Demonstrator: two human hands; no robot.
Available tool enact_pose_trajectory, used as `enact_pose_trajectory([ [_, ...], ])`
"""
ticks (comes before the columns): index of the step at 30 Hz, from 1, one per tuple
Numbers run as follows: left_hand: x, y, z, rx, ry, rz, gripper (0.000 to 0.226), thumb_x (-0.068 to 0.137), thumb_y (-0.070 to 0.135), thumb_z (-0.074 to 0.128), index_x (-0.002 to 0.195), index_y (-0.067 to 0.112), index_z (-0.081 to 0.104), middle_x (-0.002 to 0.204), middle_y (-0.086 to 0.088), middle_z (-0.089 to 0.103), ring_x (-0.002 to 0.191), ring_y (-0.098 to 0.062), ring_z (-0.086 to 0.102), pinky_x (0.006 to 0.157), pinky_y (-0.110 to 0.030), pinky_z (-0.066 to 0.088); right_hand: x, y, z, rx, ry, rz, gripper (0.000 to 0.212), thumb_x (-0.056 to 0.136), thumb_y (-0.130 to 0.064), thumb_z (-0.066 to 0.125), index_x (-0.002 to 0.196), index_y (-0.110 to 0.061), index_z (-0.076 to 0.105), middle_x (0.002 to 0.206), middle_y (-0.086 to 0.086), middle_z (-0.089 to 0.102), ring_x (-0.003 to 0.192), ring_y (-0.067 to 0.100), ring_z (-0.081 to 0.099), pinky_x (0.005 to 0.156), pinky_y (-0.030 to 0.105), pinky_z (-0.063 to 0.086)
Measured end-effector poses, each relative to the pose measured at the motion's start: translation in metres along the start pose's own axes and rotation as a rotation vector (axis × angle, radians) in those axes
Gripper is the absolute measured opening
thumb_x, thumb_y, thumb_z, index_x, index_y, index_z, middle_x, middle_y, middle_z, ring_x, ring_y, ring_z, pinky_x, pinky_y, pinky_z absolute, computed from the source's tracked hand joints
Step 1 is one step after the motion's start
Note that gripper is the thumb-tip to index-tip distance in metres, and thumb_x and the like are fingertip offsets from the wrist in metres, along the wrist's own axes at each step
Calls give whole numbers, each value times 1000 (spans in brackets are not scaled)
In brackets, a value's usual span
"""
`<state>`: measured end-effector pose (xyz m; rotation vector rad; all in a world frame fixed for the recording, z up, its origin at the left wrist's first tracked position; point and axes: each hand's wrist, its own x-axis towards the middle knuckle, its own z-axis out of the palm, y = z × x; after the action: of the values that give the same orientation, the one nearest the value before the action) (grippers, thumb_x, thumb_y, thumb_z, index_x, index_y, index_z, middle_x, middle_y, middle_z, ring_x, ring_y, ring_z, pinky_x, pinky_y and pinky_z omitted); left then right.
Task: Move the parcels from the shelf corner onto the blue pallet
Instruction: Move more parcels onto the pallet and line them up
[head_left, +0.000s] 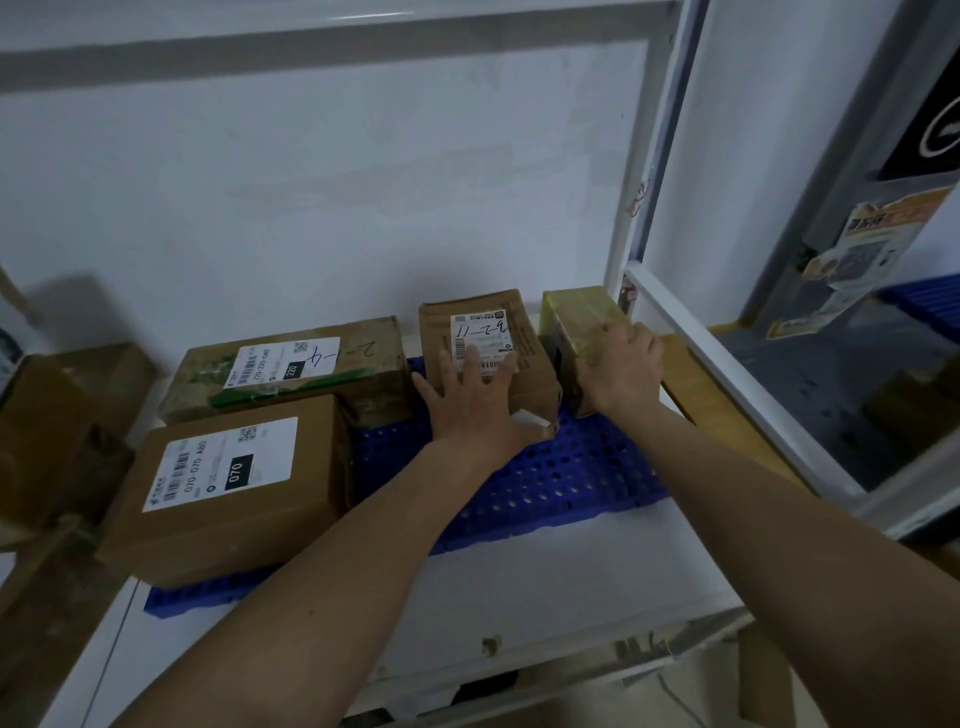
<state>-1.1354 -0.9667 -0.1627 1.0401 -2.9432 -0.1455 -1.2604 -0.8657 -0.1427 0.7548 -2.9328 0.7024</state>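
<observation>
A blue perforated pallet (545, 478) lies on the white shelf. Two brown parcels sit on its left part: a front one labelled 070 (228, 488) and a back one with green tape (291, 364). At the back right stands a small brown parcel (530, 332) with a white label. My left hand (467, 400) lies flat on its top, fingers spread. Beside it, in the shelf corner, is a yellowish-green taped parcel (576, 317). My right hand (621, 369) is laid over its top and near side, fingers curved around it.
A white upright post (639, 208) and a slanting crossbar (737, 384) frame the shelf's right side. More brown boxes (67, 415) stand at the left beyond the pallet. A white wall backs the shelf. Another blue pallet (924, 306) shows at far right.
</observation>
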Motion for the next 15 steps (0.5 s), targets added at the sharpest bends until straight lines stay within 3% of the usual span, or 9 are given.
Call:
enact_pose_trajectory([
  [6, 18, 7, 1, 74, 3, -40, 101, 63, 93, 33, 148, 46, 6, 160, -13, -3, 142, -47, -8, 101, -72, -13, 17, -1, 11, -39, -43, 115, 62, 86, -42, 60, 134, -10, 37, 145, 24, 30, 136, 41, 24, 112, 55, 17],
  [15, 29, -6, 1, 32, -29, 4, 100, 63, 93, 36, 146, 48, 4, 161, -4, -3, 144, -40, -9, 106, -70, 3, 26, 4, 22, -84, -68, 125, 62, 83, -46, 61, 131, -15, 38, 139, 25, 33, 128, 42, 30, 106, 55, 26],
])
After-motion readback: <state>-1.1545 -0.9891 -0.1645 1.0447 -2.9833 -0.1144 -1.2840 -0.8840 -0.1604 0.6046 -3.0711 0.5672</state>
